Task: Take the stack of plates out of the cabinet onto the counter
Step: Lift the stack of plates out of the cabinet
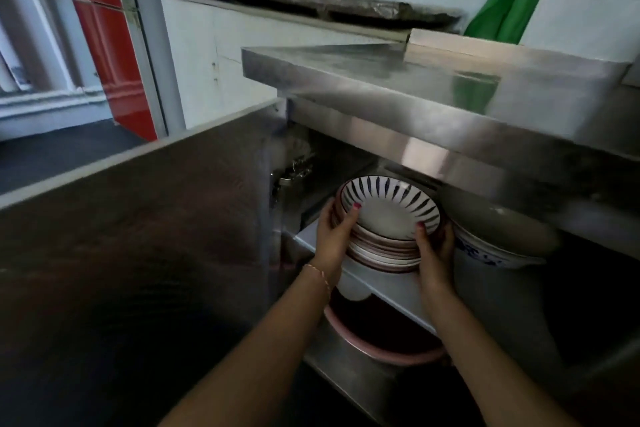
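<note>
Steel shelf [391,284] inside the cabinet carried the plates [388,229], gripped between both hands: left hand [334,236] on one rim, right hand [434,250] on the other. Above them stretched the tabletop [433,80]; a bowl [498,236] sat beside the right hand.

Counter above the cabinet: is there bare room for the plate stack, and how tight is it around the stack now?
The steel counter looks bare from its front edge to the raised back ledge. Inside it is crowded: both hands, left hand and right hand, clamp the plate stack, a large blue-patterned bowl presses close on its right, and the counter's underside hangs low.
</note>
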